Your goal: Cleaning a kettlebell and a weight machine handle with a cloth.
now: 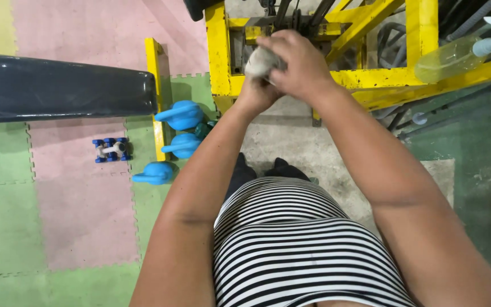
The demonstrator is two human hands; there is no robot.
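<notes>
At top center I see my right hand (296, 62) and left hand (257, 91) both clenched around a grey cloth (259, 61).

Bright and even all over, with soft small shadows under the blue kettlebells (180, 115). Shiny glare along the dark padded bench (58, 85) left of them. Bent, stretched look far from the kettlebells, near the edges. Sharp mostly, slightly blurry hands.

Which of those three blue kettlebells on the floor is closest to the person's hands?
The top blue kettlebell, beside the yellow frame; the other two lie lower, farther from the hands.
</notes>
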